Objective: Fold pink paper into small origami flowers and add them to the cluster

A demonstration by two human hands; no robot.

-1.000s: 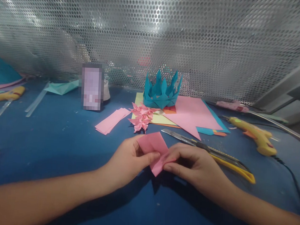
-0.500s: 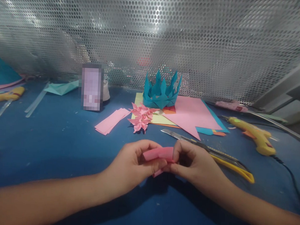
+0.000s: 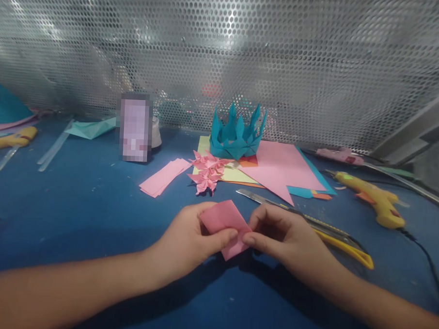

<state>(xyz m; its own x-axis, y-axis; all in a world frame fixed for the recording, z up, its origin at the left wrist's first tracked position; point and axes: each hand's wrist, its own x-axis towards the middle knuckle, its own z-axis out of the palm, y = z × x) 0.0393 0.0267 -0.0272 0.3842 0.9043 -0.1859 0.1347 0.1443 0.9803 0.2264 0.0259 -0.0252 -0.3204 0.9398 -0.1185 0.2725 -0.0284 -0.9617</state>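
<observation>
A small piece of pink paper, creased across its middle, is held above the blue table between both hands. My left hand pinches it from the left, thumb on top and fingers hidden behind. At the paper's right corner, my right hand grips the edge between thumb and fingertips. Just beyond them lie folded pink paper flowers and a stack of pink paper strips. A utility knife with a yellow handle rests behind my right hand, its blade out.
A blue paper crown stands on coloured paper sheets at the back. One yellow glue gun with a cord lies at right, another at far left. A blurred phone-like object stands before the perforated metal wall.
The pink paper was curled over between the fingers; now it lies flatter, turned diamond-wise with its face towards me. Both hands have stayed nearly in place.
</observation>
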